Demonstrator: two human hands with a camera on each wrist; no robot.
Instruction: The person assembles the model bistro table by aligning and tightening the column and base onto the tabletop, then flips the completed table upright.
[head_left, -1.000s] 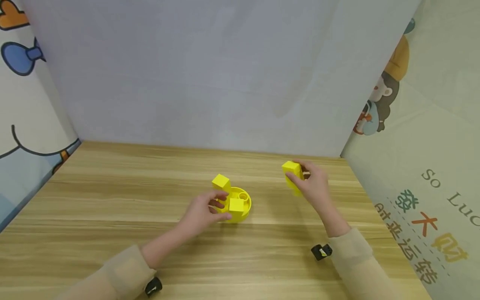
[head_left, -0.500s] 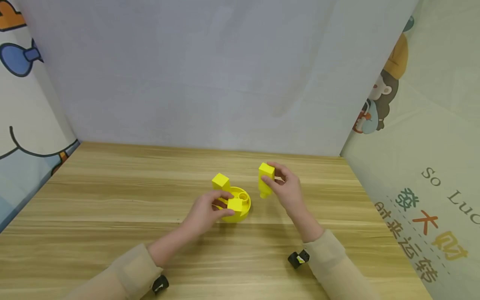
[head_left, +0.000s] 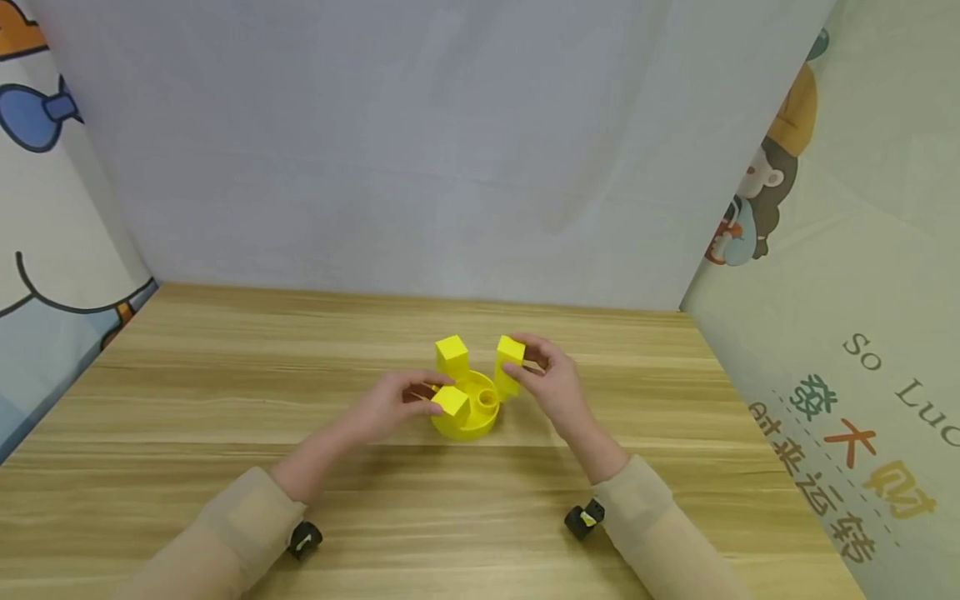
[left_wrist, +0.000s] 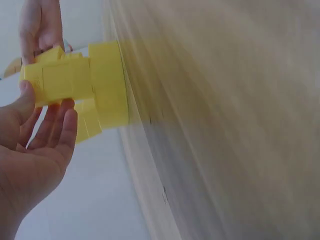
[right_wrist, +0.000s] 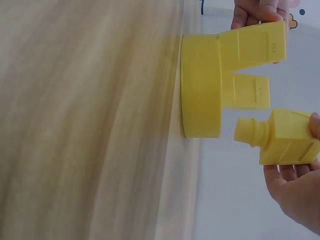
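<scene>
A round yellow base (head_left: 467, 432) with raised rings sits on the wooden table. Two square yellow blocks stand in it: a back block (head_left: 452, 354) and a front block (head_left: 451, 402), which leans outward. My left hand (head_left: 386, 408) pinches the front block between thumb and fingers. My right hand (head_left: 553, 383) holds a third yellow block (head_left: 510, 352) at the base's right rim. That block's ridged round plug (right_wrist: 250, 132) points at the base but stays apart from it in the right wrist view. An unfilled ring socket (head_left: 487, 400) shows at the base's right side.
The wooden table (head_left: 262, 358) stretches out on both sides of the base. A pale cloth (head_left: 412, 150) hangs behind it, and printed cloths (head_left: 847, 292) border the sides. Black wrist devices (head_left: 304, 540) sit below both cuffs.
My right hand has come left with its block, from well right of the base to its rim. My left hand and the front block have shifted left, and the base has turned slightly.
</scene>
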